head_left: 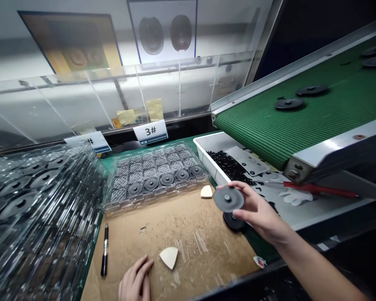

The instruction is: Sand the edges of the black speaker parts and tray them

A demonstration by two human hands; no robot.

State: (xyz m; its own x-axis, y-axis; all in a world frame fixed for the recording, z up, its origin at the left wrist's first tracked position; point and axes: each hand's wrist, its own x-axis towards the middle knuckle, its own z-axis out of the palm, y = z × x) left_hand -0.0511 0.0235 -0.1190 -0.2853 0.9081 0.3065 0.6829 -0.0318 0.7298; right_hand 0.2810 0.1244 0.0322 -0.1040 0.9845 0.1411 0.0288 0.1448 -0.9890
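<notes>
My right hand (pixel 258 209) pinches a flat grey disc (pixel 228 198) with a black central hub by its edge, holding it above the cardboard. Just below that hand lies a black disc (pixel 233 221). My left hand (pixel 135 280) rests at the lower edge of the cardboard sheet (pixel 181 246), holding nothing, near a cream wedge-shaped piece (pixel 169 257). A second cream piece (pixel 206 191) lies by the clear plastic tray (pixel 156 175), whose front row holds several dark discs. A black pen (pixel 105 251) lies left of my left hand.
A tall stack of clear trays (pixel 34 209) with discs fills the left. A white bin (pixel 228 163) of small black parts sits to the right, beneath a green conveyor belt (pixel 316 113) carrying several discs. A red-handled screwdriver (pixel 319 189) and white glove (pixel 296 197) lie nearby.
</notes>
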